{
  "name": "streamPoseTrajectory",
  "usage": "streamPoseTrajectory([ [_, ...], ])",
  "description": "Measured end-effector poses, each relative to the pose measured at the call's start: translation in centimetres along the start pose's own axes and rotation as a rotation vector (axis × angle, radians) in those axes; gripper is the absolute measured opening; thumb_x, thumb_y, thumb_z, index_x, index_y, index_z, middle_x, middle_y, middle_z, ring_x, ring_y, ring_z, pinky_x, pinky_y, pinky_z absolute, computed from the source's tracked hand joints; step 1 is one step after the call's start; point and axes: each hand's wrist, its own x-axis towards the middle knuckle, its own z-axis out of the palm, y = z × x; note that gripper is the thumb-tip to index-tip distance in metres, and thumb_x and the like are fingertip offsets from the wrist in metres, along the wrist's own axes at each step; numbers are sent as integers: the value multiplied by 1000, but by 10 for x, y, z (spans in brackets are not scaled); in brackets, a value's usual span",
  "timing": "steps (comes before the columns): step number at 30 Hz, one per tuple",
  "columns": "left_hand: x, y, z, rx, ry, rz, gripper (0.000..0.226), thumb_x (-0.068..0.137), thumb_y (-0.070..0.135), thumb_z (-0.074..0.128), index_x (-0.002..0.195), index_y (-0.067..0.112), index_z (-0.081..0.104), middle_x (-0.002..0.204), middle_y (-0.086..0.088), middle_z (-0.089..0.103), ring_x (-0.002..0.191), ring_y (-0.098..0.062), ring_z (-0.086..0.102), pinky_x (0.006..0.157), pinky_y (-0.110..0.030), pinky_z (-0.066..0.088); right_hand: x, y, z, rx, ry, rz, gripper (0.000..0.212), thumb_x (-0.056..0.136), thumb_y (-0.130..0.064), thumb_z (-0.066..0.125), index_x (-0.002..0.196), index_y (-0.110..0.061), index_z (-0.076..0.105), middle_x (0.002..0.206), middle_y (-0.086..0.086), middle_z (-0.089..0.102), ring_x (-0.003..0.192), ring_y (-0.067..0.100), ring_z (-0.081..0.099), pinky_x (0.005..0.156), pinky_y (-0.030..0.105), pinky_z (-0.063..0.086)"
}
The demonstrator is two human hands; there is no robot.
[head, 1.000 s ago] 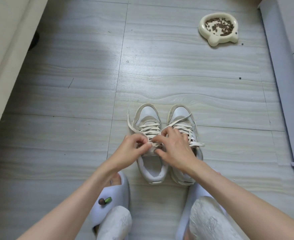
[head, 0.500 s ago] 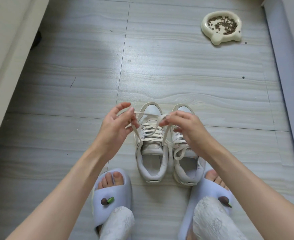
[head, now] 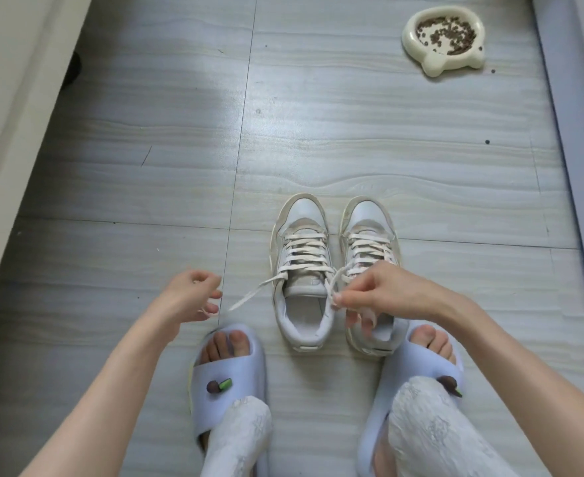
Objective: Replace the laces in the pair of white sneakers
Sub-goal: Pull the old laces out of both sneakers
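Grey floor [head: 318,132] lies bare beyond the sneakers [head: 302,270]; right hand [head: 383,294] pinches a lace [head: 332,287], left hand [head: 190,297] hangs loose.

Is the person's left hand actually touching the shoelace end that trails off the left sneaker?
Cannot tell. In the head view the lace end stops close to the left hand, whose curled fingers blur there, so neither contact nor a gap shows plainly.

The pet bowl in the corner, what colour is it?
The pet bowl is cream, holding brown kibble; the head view shows it.
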Motion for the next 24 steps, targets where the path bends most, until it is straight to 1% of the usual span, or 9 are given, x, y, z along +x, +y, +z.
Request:
streamPoseTrajectory([
  [2, 4, -6, 1, 412, 41, 121, 11, 93, 25, 51, 95, 17, 59, 99, -8, 61, 87, -29, 60, 79, -34, 47, 0, -5, 6, -66, -47, -12, 28, 88, -36, 62, 64, -22, 71, 63, -9, 69, 63, 5, 65, 63, 21, 53],
  [4, 6, -6, 4, 634, 182, 322, 18, 91, 24, 53, 106, 19, 62, 116, -9, 57, 110, -29, 52, 93, -36, 42, 4, -7, 9, -58, 63, -59, 28, 88, -37, 61, 69, -20, 73, 70, -3, 72, 69, 8, 67, 63, 19, 52],
  [8, -8, 13, 30, 430, 143, 640, 21, 91, 12, 53, 110, 12, 63, 113, -7, 61, 105, -23, 58, 92, -31, 42, 19, 4, 14, -271, 557, -161, 19, 90, -27, 57, 81, -15, 68, 76, 3, 64, 79, 20, 59, 74, 28, 41],
  [10, -12, 16, 46, 408, 65, 655, 24, 92, 16, 54, 115, 10, 60, 110, -6, 64, 106, -20, 58, 90, -25, 38, 27, 7, 18, -371, 577, -215, 20, 91, -23, 56, 106, -15, 68, 102, 4, 63, 101, 20, 55, 87, 27, 36],
  [12, -16, 15, 55, 457, -7, 631, 29, 90, 26, 58, 117, 14, 57, 99, -2, 63, 100, -20, 58, 89, -27, 40, 34, 12, 25, -453, 478, -241, 35, 91, -24, 55, 125, -16, 58, 127, 4, 54, 120, 19, 47, 99, 26, 31],
  [15, -25, 8, 55, 508, -74, 598, 28, 89, 28, 59, 115, 20, 53, 92, 2, 58, 82, -18, 59, 73, -27, 42, 41, 18, 38, -559, 412, -263, 47, 91, -26, 56, 136, -17, 47, 147, 5, 35, 133, 21, 36, 108, 28, 24],
  [18, -34, 2, 49, 409, -80, 593, 6, 91, 24, 56, 96, 22, 59, 86, 8, 63, 76, -14, 62, 59, -21, 44, 45, 25, 46, -657, 405, -264, 54, 87, -25, 60, 138, -16, 44, 152, 8, 27, 136, 26, 31, 112, 33, 19],
  [20, -35, 1, 47, 344, -69, 601, 10, 91, 20, 54, 85, 24, 61, 73, 10, 67, 73, -8, 62, 70, -23, 47, 46, 29, 49, -666, 421, -265, 54, 85, -26, 61, 135, -14, 47, 151, 10, 30, 135, 28, 33, 112, 37, 21],
  [24, -22, 2, 53, 271, 24, 578, 12, 91, 16, 55, 98, 21, 63, 79, 3, 66, 73, -12, 58, 77, -26, 46, 45, 30, 58, -550, 588, -417, 39, 84, -32, 47, 111, -10, 65, 133, 12, 54, 114, 31, 56, 99, 44, 41],
])
